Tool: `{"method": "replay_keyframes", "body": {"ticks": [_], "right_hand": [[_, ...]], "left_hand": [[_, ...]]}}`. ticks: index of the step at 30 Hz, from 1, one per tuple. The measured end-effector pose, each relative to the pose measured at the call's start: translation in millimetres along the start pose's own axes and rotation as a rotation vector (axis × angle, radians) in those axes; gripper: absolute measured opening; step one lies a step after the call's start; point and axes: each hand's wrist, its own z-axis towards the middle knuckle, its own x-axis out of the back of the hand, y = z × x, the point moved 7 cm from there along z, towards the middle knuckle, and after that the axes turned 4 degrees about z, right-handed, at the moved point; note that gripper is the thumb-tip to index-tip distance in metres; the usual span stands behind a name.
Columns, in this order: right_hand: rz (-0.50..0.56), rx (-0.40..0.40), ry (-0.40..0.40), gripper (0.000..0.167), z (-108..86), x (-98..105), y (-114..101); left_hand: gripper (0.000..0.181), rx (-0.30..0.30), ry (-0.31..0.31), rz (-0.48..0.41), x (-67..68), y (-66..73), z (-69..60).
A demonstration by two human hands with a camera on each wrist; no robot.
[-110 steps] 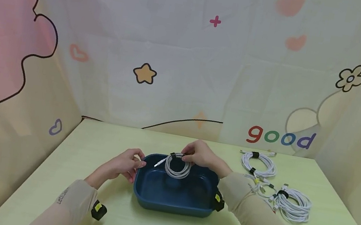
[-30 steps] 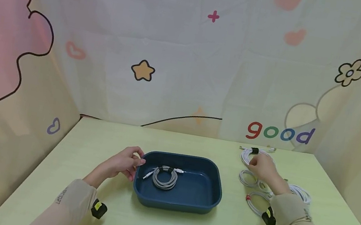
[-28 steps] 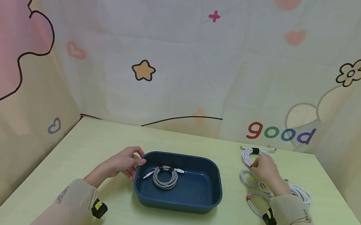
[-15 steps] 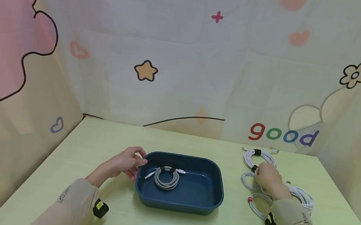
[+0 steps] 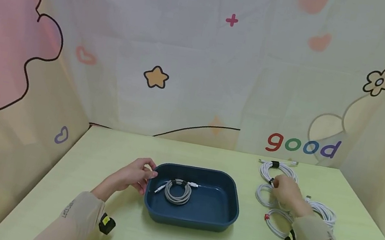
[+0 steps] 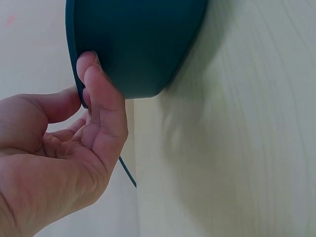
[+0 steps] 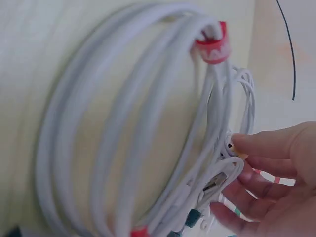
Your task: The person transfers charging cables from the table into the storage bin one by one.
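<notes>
My left hand (image 5: 132,174) pinches the left rim of a dark blue rectangular bin (image 5: 194,224), thumb on the inside and fingers outside in the left wrist view. A coiled grey cable (image 5: 176,200) with a black tie and white plugs lies inside the bin. To the right, my right hand (image 5: 287,192) reaches into a group of white cables. In the right wrist view its thumb and fingers close on part of a thin white cable (image 7: 229,165), with a yellowish bit near the thumb. A white coil with red ties (image 7: 216,49) fills the foreground there.
Behind my right hand lies a white coil (image 5: 267,171) with black ties. A small white loop (image 5: 263,194) sits left of the hand, and a thicker white coil (image 5: 326,212) is partly hidden behind the right wrist. A printed cloth backdrop (image 5: 202,62) rises behind the table.
Earlier my right hand held the grey coiled cable over the bin; now that cable lies in the bin and the hand is among the white cables. The left hand stays on the rim.
</notes>
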Motion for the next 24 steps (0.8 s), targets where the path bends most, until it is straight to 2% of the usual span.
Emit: {"method": "replay_keyframes", "body": {"ticks": [2, 8, 16, 24], "right_hand": [[0.026, 0.025, 0.033, 0.009, 0.5, 3.6, -1.3], [0.062, 0.042, 0.088, 0.015, 2.9, 11.2, -4.0], [0.227, -0.097, 0.003, 0.019, 3.7, 9.2, -5.0], [0.349, -0.161, -0.079, 0.023, 2.2, 10.5, -22.5]], "left_hand": [[0.027, 0.001, -0.001, 0.003, -0.1, -0.3, 0.2], [0.028, 0.003, -0.011, 0.017, 0.1, -0.3, -0.8], [0.026, 0.011, -0.011, -0.003, -0.1, -2.2, 0.1], [0.027, 0.008, -0.023, -0.003, -0.4, -2.5, 0.7]]}}
